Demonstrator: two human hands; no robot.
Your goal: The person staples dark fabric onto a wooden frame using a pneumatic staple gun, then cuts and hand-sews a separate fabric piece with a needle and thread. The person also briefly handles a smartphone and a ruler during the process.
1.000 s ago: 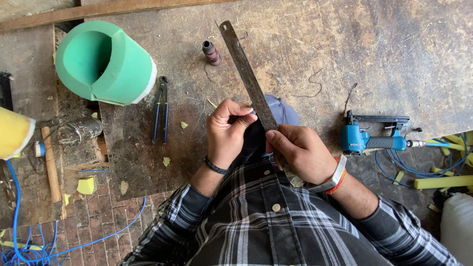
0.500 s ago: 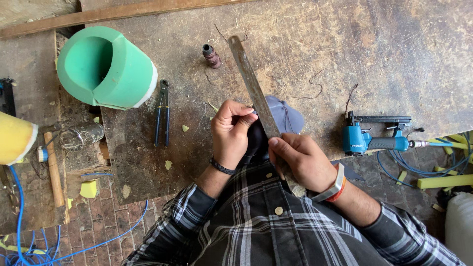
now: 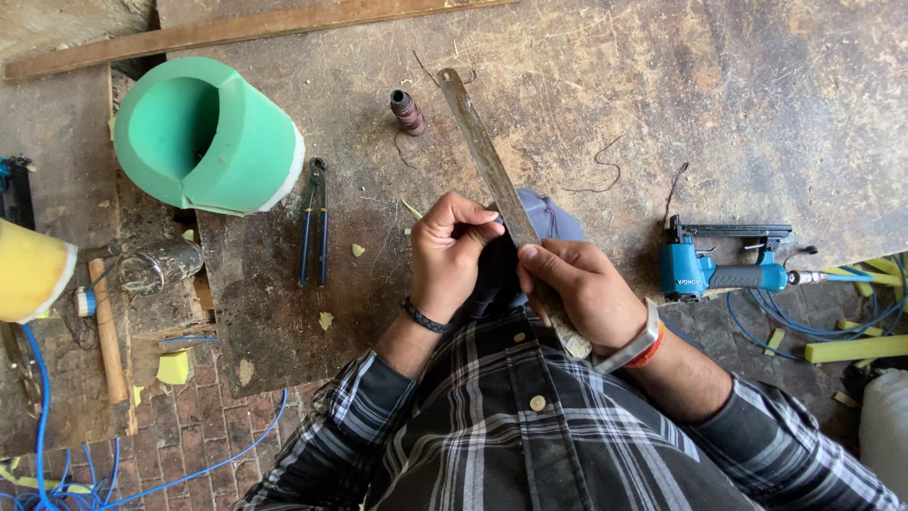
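Observation:
My right hand (image 3: pixel 579 289) grips a long, worn metal blade (image 3: pixel 482 151) near its handle end; the blade slants up and left across the wooden bench (image 3: pixel 738 104). My left hand (image 3: pixel 452 251) pinches a piece of dark blue-grey fabric (image 3: pixel 553 220) against the blade's near part. The fabric lies under both hands, mostly hidden by them. My left wrist wears a dark band, my right wrist a metal watch and an orange band.
A green foam tub shape (image 3: pixel 208 137) lies at the left, blue-handled pincers (image 3: pixel 315 222) beside it. A small dark thread spool (image 3: pixel 408 112) stands near the blade's tip. A blue pneumatic stapler (image 3: pixel 724 265) with its hose lies at the right. A hammer (image 3: pixel 106 322) and yellow foam (image 3: pixel 28 270) are far left.
The blade has slid up and away across the bench while my right hand shifted slightly down along it. My left hand stays pinching the fabric.

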